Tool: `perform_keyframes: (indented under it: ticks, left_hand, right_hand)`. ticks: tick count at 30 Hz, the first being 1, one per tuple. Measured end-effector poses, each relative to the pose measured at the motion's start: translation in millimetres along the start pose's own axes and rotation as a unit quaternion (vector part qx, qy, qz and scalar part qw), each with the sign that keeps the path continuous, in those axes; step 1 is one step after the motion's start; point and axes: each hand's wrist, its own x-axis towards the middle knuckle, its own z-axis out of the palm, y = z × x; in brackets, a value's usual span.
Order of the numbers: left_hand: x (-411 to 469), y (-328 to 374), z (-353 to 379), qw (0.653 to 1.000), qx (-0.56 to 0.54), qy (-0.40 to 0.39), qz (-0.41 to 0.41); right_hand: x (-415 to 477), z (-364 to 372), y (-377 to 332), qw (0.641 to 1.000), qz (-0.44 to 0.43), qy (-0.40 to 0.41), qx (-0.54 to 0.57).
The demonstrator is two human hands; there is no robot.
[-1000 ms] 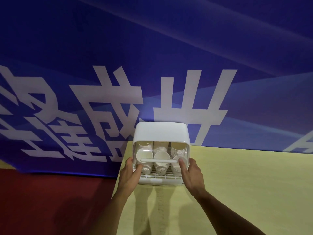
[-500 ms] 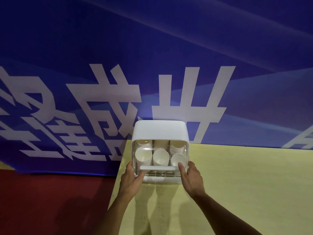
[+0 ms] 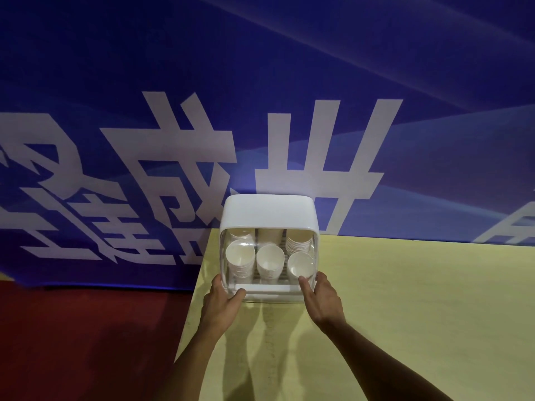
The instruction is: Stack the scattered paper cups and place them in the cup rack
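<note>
A white cup rack point(image 3: 269, 209) stands at the far left corner of the yellow table point(image 3: 405, 314). Stacks of white paper cups point(image 3: 269, 260) lie inside it in three columns, mouths toward me, behind its clear front cover. The cover is down, and its white handle bar point(image 3: 269, 288) sits at the rack's bottom edge. My left hand point(image 3: 224, 302) grips the bar's left end, thumb on the front and fingers round the corner. My right hand point(image 3: 321, 299) holds the right end, one finger pressed on the front and the others round the side.
A blue banner point(image 3: 260, 96) with large white characters hangs right behind the rack. The table's left edge runs just beside the rack, with dark red floor point(image 3: 86, 328) below it.
The clear cover and its handle bar have come down from the middle of the rack's front to its bottom edge. Both hands have followed it down.
</note>
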Motion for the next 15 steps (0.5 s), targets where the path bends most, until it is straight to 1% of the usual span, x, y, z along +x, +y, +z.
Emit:
perform_keyframes:
  ticks: [6, 15]
  left_hand:
    - [-3.6, -5.7, 2.1, 1.000, 0.004, -0.011, -0.008]
    - [-6.8, -8.4, 0.5, 1.000, 0.003, -0.022, 0.006]
  right_hand:
    - [-4.2, 0.1, -0.2, 1.000, 0.005, -0.022, -0.001]
    - [-18.1, -6.2, -4.6, 1.000, 0.004, -0.017, -0.004]
